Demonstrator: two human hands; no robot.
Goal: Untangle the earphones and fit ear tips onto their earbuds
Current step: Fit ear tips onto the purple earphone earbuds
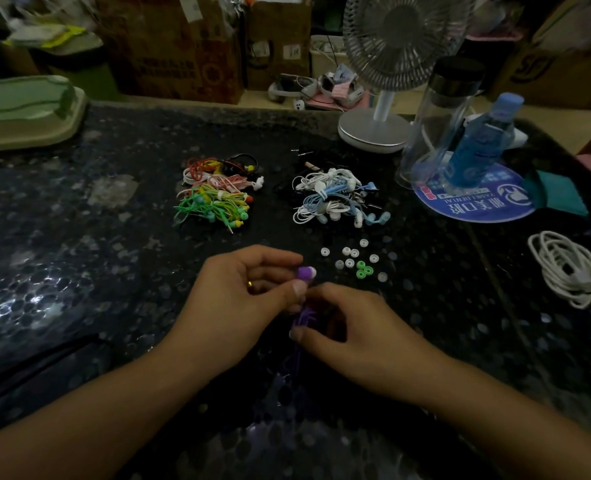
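The left hand [238,289] pinches a purple earbud [306,273] by its stem, pale tip end raised toward the loose ear tips [351,262] — presumably to keep the nozzle clear for fitting; the right hand [352,327] grasps the purple cable [302,320] just below, holding it taut above the tabletop [114,271]; whether a tip is already seated is unclear — motion blur; the second earbud is hidden.

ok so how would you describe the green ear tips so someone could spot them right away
Start at the white-and-blue earphone pile on the dark speckled table, then look toward the person at the loose ear tips scattered below it. The green ear tips cluster among them, the only coloured ones; the others are pale and translucent.
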